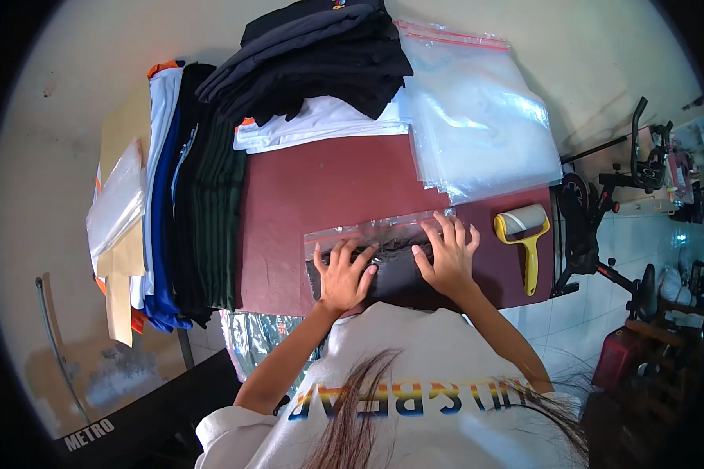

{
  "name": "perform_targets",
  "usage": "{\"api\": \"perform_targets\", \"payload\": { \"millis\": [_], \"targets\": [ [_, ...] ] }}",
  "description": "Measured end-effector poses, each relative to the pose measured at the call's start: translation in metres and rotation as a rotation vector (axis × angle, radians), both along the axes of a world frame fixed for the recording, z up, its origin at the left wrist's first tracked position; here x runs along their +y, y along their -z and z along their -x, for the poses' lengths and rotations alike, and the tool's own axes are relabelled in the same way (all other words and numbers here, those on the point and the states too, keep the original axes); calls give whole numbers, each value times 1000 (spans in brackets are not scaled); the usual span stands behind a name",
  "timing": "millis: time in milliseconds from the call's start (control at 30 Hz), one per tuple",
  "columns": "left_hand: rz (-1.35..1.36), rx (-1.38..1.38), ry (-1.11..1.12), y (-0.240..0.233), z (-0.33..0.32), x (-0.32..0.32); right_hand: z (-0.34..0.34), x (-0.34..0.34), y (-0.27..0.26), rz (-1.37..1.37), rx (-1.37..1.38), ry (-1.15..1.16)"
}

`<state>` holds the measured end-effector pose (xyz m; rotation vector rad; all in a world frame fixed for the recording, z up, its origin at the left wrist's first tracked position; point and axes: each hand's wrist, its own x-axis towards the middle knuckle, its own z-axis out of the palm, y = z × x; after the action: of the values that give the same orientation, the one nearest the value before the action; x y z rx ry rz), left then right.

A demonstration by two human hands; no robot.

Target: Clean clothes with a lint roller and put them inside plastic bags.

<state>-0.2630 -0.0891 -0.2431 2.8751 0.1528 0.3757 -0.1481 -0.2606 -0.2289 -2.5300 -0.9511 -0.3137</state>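
Observation:
Close before me on the dark red table (322, 182) lies a clear zip bag (387, 224) with a red seal strip along its far edge. Dark folded cloth (393, 280) shows through its plastic. My left hand (345, 274) rests on the bag's left part, fingers spread over the bunched plastic. Toward the right end, my right hand (450, 258) presses with its fingertips close to the seal strip and its thumb on the cloth. Neither hand appears to grasp anything. The near edge of the bag is partly hidden by my shirt.
Folded black garments (311, 64) sit on white ones (322, 124) at the back. Flat clear zip bags (481, 111) are stacked at the back right, beyond a yellow-handled lint roller (529, 258). Dark green garments (214, 211) line the left side. An exercise bike (586, 246) stands right of the table.

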Motion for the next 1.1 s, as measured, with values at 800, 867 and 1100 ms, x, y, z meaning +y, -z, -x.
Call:
{"api": "perform_targets", "payload": {
  "millis": [800, 867, 1100],
  "targets": [
    [377, 112, -141, 24, -59, 10, -30, 59, 47, -119, 290, -141],
    [372, 89, -156, 25, -58, 9, -30, 57, 47, -93, 304, -136],
    [542, 152, -143, 19, -51, 17, -37, 43, 36, -183, 487, -190]
  ]
}}
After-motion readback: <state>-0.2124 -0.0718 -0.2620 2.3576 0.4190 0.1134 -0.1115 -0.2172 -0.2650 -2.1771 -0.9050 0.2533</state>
